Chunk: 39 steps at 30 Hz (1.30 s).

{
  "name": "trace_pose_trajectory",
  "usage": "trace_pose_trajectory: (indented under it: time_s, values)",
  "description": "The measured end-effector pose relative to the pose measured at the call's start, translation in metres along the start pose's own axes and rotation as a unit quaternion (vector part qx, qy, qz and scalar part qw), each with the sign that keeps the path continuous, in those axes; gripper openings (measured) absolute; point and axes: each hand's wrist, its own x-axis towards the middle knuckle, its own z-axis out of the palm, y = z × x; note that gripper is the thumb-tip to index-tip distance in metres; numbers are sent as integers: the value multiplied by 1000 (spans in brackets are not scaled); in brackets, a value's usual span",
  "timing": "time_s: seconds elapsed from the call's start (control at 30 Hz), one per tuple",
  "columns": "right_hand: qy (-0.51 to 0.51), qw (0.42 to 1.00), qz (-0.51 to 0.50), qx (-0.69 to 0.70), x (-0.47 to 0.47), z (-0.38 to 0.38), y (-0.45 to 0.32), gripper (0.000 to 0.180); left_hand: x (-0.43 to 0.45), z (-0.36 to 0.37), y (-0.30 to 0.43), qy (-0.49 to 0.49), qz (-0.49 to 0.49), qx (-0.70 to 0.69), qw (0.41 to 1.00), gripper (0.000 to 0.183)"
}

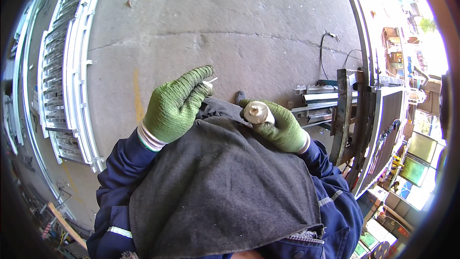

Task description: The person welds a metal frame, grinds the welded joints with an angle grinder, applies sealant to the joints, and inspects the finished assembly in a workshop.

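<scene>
Both of my hands wear green crinkle-coated work gloves with pale cuffs. Between thumb and fingertips, my left hand point(172, 108) pinches a small white piece point(208, 84) with a thin pointed tip; most of it is hidden by the glove. My right hand point(285, 127) is wrapped around a white bottle or tube point(264, 115), whose narrow neck faces up toward me. What the neck's opening looks like inside is too small to tell. The hands are apart, above the upper edge of a dark cloth apron point(226, 187).
White metal frames point(77, 79) lie stacked on the concrete floor point(215, 18) at left. Cut metal profiles point(320, 102) sit at right beside a rusty steel stand point(341, 115). A black cable point(321, 54) curls on the floor. A ribbed panel point(384, 133) leans farther right.
</scene>
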Motion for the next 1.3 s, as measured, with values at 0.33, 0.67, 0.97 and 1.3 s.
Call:
trace_pose_trajectory:
  time_s: [0.33,0.67,0.97,1.3]
  values:
    - [202,976,9,81,-22,11,37,38,26,42,-35,-72,-192,-178,963,15]
    - [455,817,-11,353,-142,-66,143,37,152,252,-63,-338,-192,-2,921,22]
    - [454,786,-12,420,-277,-175,179,67,242,514,-6,-467,-139,-64,871,10]
    - [613,691,-80,375,-294,-289,141,71,381,746,29,-505,99,90,853,24]
